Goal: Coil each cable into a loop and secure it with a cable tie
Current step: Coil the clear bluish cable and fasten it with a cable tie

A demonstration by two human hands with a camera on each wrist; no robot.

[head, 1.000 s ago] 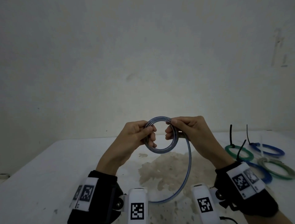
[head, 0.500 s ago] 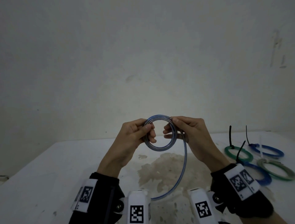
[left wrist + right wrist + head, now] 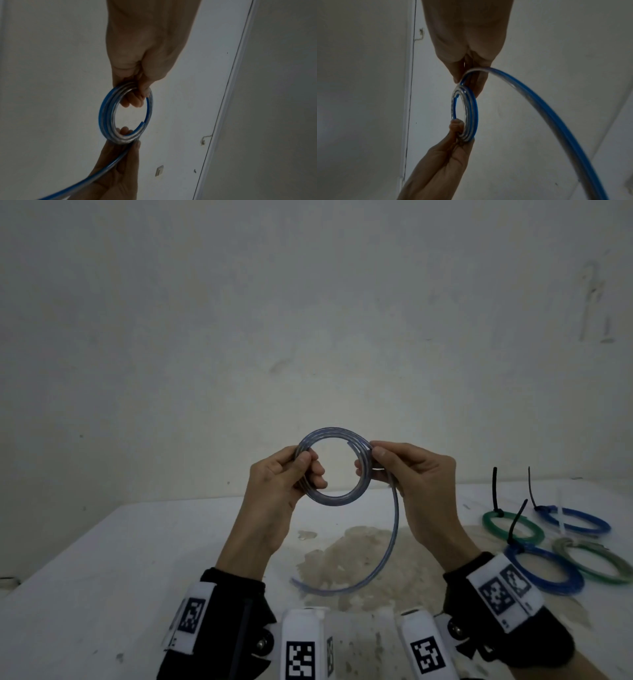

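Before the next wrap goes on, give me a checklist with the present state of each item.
1. Left hand grips the coil on its left side: ok.
2. Right hand pinches the coil's right side where the free tail leaves: ok.
3. Turns lie flat against each other, none sprung out: ok.
4. Inner cut end sits inside the ring, tucked under the turns: not ok, it shows loose.
5. Tail fully wound in: not ok, it hangs down to the table.
6. Spare cable tie within reach: cannot tell; the ties in view sit on the finished coils.
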